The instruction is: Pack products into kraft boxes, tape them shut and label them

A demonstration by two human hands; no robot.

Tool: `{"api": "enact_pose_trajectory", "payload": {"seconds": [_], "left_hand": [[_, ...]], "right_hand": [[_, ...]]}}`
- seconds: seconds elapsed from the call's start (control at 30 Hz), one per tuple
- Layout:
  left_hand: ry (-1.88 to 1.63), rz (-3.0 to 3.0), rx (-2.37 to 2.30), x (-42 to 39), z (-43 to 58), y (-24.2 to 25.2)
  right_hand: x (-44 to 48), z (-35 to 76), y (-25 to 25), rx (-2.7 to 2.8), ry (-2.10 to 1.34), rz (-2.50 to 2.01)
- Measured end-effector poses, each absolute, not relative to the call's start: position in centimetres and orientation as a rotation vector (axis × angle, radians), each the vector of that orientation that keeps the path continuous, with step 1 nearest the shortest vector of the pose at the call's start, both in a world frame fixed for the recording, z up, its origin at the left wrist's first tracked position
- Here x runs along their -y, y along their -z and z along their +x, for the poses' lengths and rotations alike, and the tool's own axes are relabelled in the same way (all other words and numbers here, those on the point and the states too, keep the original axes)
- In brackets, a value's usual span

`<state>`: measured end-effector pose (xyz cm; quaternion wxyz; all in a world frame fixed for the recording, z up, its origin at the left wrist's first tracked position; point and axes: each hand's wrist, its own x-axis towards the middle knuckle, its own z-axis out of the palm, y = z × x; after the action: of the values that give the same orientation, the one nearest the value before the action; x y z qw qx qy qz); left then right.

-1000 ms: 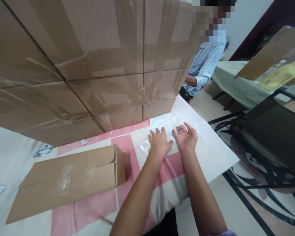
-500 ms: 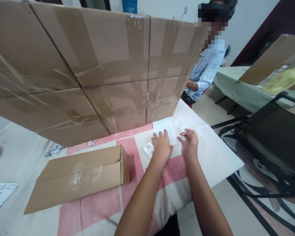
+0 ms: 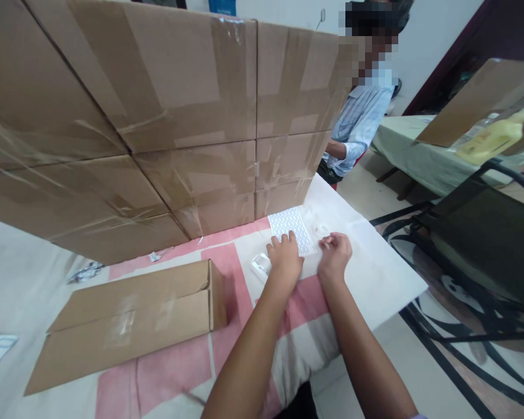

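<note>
A white sheet of blue-outlined labels (image 3: pixel 287 220) lies on the cloth-covered table near the foot of the carton stack. My left hand (image 3: pixel 284 256) rests flat on its lower part with the fingers spread. Just right of the sheet, my right hand (image 3: pixel 336 254) has its fingers curled in and the tips drawn together; whatever they pinch, if anything, is too small to make out. A small white plastic object (image 3: pixel 260 265) lies beside my left hand, partly covered by it.
Taped cardboard cartons (image 3: pixel 192 87) form a wall behind the sheet. One closed cardboard box (image 3: pixel 131 323) lies at the left. White paper (image 3: pixel 375 267) covers the table's right corner. Beyond are a person in a light blue shirt (image 3: pixel 362 116) and a dark chair (image 3: pixel 480 233).
My right hand's fingers have curled in more and drawn together, the hand turning slightly. My left hand stays on the sheet. The whole view has shifted a little.
</note>
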<state>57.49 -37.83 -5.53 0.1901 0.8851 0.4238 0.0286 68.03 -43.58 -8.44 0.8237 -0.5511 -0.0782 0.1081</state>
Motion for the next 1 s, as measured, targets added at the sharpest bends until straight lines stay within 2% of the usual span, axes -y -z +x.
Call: {"api": "enact_pose_trajectory", "payload": {"seconds": [0.1,0.37,0.67,1.0], "left_hand": [[-0.114,2.51,-1.161,37.9,57.3,5.6],[-0.191,2.546,-1.105,37.8,57.1,5.5],[-0.546,2.587,-0.947,37.5,56.1,4.3],[-0.734,2.507,-0.869,37.8,56.0,4.6]], "right_hand": [[43.4,67.9,8.9,0.198,-0.134,-1.21],[43.5,68.4,8.9,0.2,-0.179,-1.255],[43.0,68.2,8.4,0.276,-0.679,-1.219],[43.4,67.9,8.4,0.332,-0.545,-1.236]]}}
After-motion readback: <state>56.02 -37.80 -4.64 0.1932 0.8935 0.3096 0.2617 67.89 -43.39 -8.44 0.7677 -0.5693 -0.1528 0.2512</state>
